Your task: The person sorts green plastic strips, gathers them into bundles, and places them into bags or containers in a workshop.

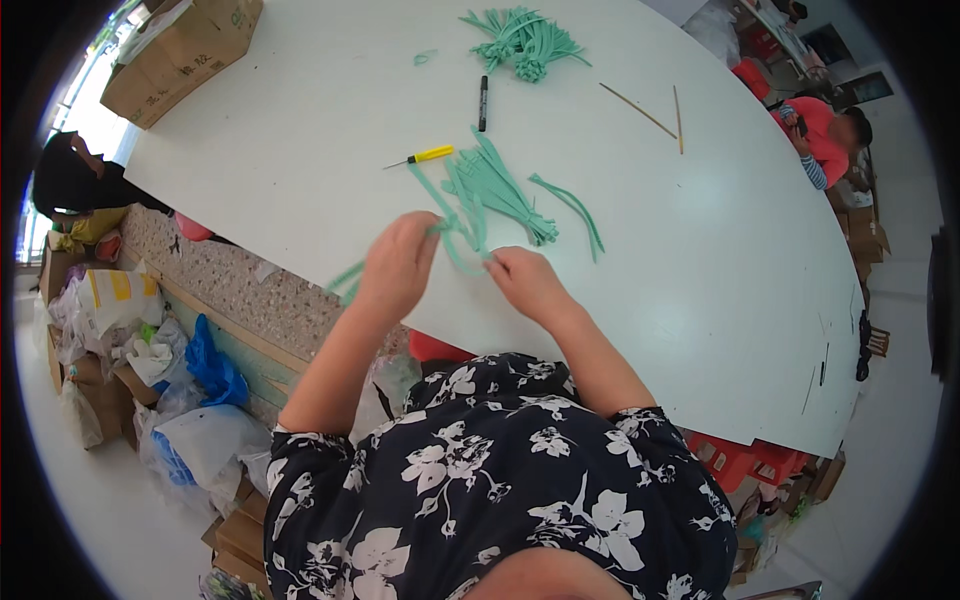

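Pinching pale green strips (472, 240), the left hand (400, 262) and the right hand (525, 285) work close together over the near edge of the white tabletop (700, 300). The left hand has its fingers curled around the strips, whose loose ends trail out beyond it on its left side; the right hand closes thumb and fingertips on the lower part of a loop that hangs between the two. Whether the strips are knotted there is too blurred to tell.

Just beyond the loop, a yellow-handled tool (434, 153) with a thin metal shaft lies on the tabletop, its shaft pointing left. To the right of it rests a green bundle (500, 190) of similar strips, and further right a separate curved strip (572, 212). Farther up lies a black marker (483, 104), with a larger green pile (525, 44) above it and a small green loop (426, 58) to the left of that pile. Two thin sticks (680, 122) lie to the right, their near ends close together. A cardboard box (185, 60) stands at the far left of the tabletop.
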`<move>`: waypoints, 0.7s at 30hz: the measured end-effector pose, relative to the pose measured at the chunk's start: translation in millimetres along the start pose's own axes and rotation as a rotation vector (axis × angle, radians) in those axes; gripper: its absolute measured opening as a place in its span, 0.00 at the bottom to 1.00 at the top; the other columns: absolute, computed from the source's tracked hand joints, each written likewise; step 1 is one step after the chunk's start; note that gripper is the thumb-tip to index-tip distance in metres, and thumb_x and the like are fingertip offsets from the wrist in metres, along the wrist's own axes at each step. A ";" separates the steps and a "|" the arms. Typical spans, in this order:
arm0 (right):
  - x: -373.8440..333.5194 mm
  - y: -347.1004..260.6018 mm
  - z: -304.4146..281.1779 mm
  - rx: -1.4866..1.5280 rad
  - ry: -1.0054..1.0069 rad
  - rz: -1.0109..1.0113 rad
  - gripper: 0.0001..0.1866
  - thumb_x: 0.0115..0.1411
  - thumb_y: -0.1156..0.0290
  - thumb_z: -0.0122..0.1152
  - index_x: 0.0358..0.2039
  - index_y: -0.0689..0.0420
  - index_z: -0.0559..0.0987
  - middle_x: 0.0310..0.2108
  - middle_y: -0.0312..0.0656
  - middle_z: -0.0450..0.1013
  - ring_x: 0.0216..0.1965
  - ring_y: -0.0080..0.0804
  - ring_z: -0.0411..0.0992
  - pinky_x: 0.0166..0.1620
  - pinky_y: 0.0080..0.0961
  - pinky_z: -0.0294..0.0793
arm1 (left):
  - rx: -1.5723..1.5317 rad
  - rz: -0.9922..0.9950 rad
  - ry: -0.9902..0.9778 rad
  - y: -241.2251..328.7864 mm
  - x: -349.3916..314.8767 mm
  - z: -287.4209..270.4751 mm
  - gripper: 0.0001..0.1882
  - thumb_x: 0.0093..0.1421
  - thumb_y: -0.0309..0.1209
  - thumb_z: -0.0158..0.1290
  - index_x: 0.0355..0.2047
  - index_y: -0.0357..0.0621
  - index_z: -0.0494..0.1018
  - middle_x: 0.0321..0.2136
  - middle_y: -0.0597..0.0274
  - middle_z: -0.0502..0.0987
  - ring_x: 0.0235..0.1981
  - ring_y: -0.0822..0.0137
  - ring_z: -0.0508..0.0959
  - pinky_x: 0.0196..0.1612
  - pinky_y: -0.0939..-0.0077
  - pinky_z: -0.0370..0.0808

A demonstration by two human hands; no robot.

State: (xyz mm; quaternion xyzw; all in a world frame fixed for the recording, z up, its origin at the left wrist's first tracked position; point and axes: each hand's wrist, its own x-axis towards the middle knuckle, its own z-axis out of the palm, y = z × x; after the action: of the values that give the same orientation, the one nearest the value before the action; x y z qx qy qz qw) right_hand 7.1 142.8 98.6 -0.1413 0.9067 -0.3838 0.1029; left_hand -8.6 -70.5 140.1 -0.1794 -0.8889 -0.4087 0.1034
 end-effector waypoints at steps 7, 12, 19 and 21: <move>-13.8 -58.9 -19.2 0.218 -0.054 -0.074 0.09 0.57 0.70 0.57 0.32 0.63 0.75 0.26 0.51 0.73 0.26 0.46 0.74 0.30 0.35 0.73 | -0.249 -0.171 -0.121 13.2 -34.9 30.7 0.09 0.59 0.24 0.49 0.41 0.36 0.66 0.31 0.44 0.75 0.31 0.44 0.76 0.33 0.58 0.72; -26.3 -69.3 -20.3 0.612 -0.093 0.206 0.10 0.59 0.71 0.59 0.37 0.62 0.72 0.23 0.42 0.74 0.22 0.25 0.74 0.26 0.21 0.74 | -0.195 -0.050 -0.032 6.3 -51.6 31.5 0.09 0.60 0.24 0.48 0.40 0.36 0.67 0.27 0.46 0.74 0.27 0.45 0.75 0.29 0.58 0.71; -28.3 -62.2 -3.8 0.819 -0.043 0.256 0.08 0.60 0.74 0.59 0.38 0.62 0.72 0.22 0.38 0.73 0.22 0.20 0.72 0.25 0.17 0.73 | -0.491 -0.292 -0.098 12.3 -65.5 32.2 0.07 0.63 0.28 0.46 0.40 0.38 0.67 0.25 0.51 0.73 0.25 0.59 0.77 0.26 0.66 0.72; -27.1 -55.4 1.1 0.796 -0.037 0.245 0.08 0.59 0.74 0.59 0.37 0.62 0.72 0.22 0.38 0.73 0.21 0.19 0.71 0.24 0.16 0.72 | -0.688 -0.366 -0.129 14.3 -66.8 33.3 0.08 0.65 0.29 0.45 0.41 0.37 0.66 0.25 0.54 0.73 0.25 0.66 0.77 0.25 0.70 0.72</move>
State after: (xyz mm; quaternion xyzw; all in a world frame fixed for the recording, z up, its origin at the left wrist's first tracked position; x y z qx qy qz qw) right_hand 42.7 114.3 140.1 0.0116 0.6958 -0.6865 0.2108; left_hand 57.0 -52.1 106.4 -0.0674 -0.7218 -0.6824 -0.0934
